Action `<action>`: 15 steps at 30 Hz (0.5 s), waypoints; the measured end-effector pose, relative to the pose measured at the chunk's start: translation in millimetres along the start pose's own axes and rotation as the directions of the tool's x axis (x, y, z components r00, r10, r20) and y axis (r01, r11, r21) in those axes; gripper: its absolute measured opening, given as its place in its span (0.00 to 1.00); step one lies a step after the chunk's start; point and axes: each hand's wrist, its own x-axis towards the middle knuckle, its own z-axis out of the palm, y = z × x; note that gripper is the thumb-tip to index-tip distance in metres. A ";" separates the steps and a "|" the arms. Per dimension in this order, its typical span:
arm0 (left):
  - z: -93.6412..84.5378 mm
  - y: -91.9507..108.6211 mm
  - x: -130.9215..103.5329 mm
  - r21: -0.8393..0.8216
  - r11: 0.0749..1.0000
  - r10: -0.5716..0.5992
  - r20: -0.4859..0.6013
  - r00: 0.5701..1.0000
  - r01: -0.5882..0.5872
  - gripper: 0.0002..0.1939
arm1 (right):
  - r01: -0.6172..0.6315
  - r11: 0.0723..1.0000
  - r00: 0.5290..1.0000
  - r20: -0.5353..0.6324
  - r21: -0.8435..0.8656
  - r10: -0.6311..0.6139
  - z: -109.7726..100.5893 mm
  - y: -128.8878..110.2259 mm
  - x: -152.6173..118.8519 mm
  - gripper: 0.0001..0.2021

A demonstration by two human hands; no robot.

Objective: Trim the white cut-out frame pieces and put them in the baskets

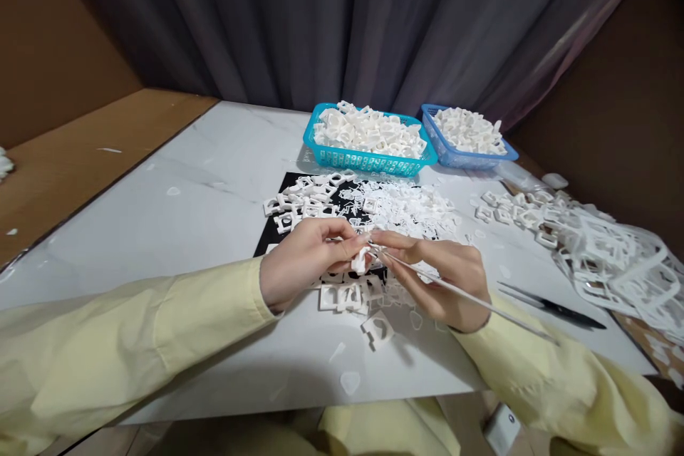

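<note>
My left hand [302,256] pinches a small white plastic part [360,261] between thumb and fingers, above the middle of the table. In my right hand [449,274] is a thin, long metal rod-like tool [475,297], its back end pointing down to the right. The tool's front end meets the white part, where fingers partly hide the contact. Under and around both hands lie loose white plastic parts [338,297] and thin white scraps [411,206], many on a black mat [272,231]. One square part with a round opening [377,330] lies nearer to me.
At the back stand a teal basket [368,162] and a blue basket [470,160], both heaped with white parts. Dark tweezers [556,308] lie right of my right hand. A tangle of white plastic frames [620,263] covers the right edge. A grey curtain [320,21] hangs behind.
</note>
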 end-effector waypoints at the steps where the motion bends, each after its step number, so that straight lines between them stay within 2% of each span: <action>1: 0.2 0.3 -0.1 -0.011 1.000 0.003 -0.003 1.000 -0.003 0.12 | 0.008 1.000 1.000 0.011 0.021 -0.008 -0.6 -1.2 0.6 0.06; 15: -0.3 0.8 -1.1 -0.087 0.996 -0.015 -0.016 1.000 0.013 0.09 | 0.051 0.993 0.997 0.058 0.105 -0.057 -0.1 -4.1 1.7 0.06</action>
